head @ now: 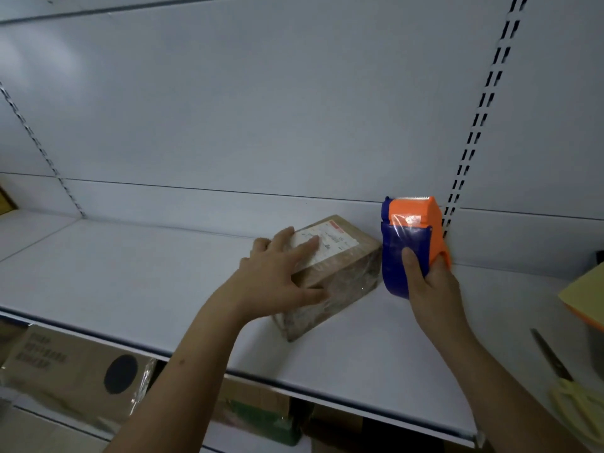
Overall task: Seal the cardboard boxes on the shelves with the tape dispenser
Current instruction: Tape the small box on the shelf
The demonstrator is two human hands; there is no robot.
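Left hand (277,276) flat on cardboard box (330,273), fingers spread; right hand (431,282) grips tape dispenser (408,243) at box's 3 o'clock, on shelf (130,273).

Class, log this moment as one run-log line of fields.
left hand: steadies box on shelf | right hand: holds dispenser beside box | scissors: idle
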